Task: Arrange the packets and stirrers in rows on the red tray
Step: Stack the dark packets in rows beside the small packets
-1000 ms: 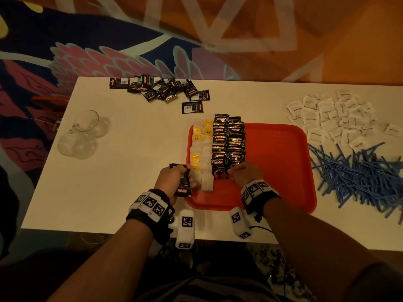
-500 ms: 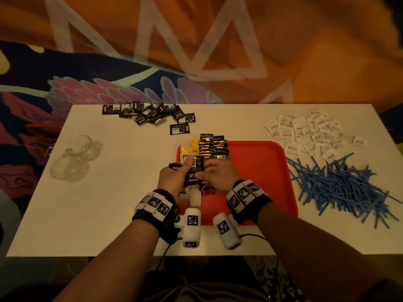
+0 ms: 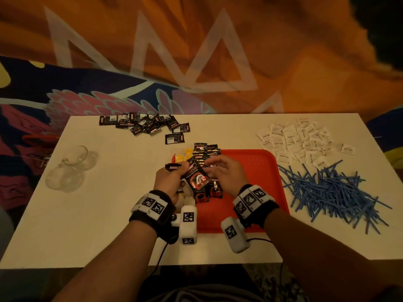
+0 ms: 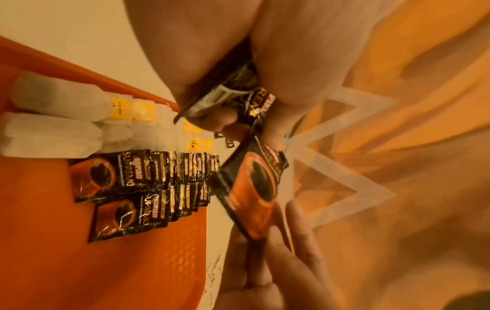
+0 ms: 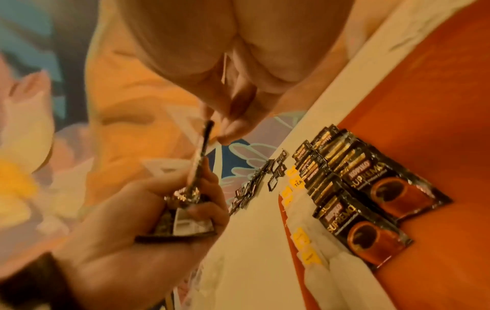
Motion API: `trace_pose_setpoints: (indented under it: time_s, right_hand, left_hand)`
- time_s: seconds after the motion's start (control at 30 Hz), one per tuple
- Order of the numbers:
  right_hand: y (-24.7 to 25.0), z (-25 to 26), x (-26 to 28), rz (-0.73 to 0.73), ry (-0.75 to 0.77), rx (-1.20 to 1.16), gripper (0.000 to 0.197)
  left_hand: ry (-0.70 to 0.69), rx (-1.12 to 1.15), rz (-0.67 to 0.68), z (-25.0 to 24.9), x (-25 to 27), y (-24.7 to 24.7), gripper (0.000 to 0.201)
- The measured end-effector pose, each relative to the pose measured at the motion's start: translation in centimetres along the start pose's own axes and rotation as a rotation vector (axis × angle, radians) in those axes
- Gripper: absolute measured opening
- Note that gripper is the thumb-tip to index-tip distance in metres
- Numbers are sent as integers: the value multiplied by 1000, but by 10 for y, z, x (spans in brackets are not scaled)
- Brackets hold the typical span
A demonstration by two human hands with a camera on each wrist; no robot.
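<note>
Coffee sachets in black wrappers sit overlapped in two rows (image 4: 148, 188) on the left part of the red tray (image 3: 257, 171), and the front ones clearly read "KOPIKO SUPREMO" with an orange cup of coffee printed below. Right beside them, along the tray's left edge, there are two rows of white tea bags (image 4: 66, 123) with yellow tags, and one tag says "TEA" (image 5: 298, 183). Left hand (image 3: 169, 183) is clamped around a small bunch of the same black sachets (image 3: 174, 167), held above the tray's near-left area; in the left wrist view you can read part of "SUPREMO" on one of them. One sachet (image 3: 196, 176) sticks out from that bunch toward the right hand (image 3: 226, 174), face up in the head view. The right hand's fingers (image 4: 254, 258) are loosely curled around that sachet's lower end, but I honestly can't tell whether they're pinching it or just touching it. At the far-left edge of the white table (image 3: 98, 214) there's a loose heap of more black sachets (image 3: 146, 125). Far-right corner has a pile of white packets (image 3: 301, 140), print too small to read. Just in front of those, along the right edge, is a messy heap of blue stirrers (image 3: 331, 190). Two clear glass cups (image 3: 69, 168) sit near the left edge.
</note>
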State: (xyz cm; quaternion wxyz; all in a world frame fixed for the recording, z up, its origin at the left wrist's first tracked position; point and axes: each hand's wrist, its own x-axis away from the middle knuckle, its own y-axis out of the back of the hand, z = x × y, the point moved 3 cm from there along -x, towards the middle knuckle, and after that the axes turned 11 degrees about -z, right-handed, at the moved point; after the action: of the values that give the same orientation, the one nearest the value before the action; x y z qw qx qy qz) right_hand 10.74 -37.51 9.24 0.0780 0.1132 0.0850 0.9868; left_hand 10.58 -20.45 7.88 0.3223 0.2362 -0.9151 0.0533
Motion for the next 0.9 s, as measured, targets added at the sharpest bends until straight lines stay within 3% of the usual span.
trace_pose_setpoints:
  time_s: [0.07, 0.13, 0.23, 0.43, 0.6, 0.77, 0.9]
  right_hand:
    - [2, 1, 0, 38, -55, 5, 11]
    - [2, 0, -1, 84, -14, 178, 14]
    - [-1, -2, -5, 65, 3, 282, 14]
    - [2, 0, -7, 88, 57, 338, 17]
    - [8, -16, -7, 100, 26, 398, 11]
    - [13, -40, -7, 175, -26, 450, 10]
    - [20, -70, -13, 120, -99, 595, 19]
  left_hand:
    - [-109, -55, 1, -3, -1, -2, 8]
    - [-166, -98, 42, -8, 4, -7, 3]
    - [-124, -58, 134, -12, 11, -14, 3]
    - [-91, -50, 185, -5, 6, -20, 10]
    - [-283, -180, 218, 3, 3, -27, 5]
    - [-222, -232, 157, 26, -8, -32, 16]
    - [-258, -353, 97, 42, -19, -32, 10]
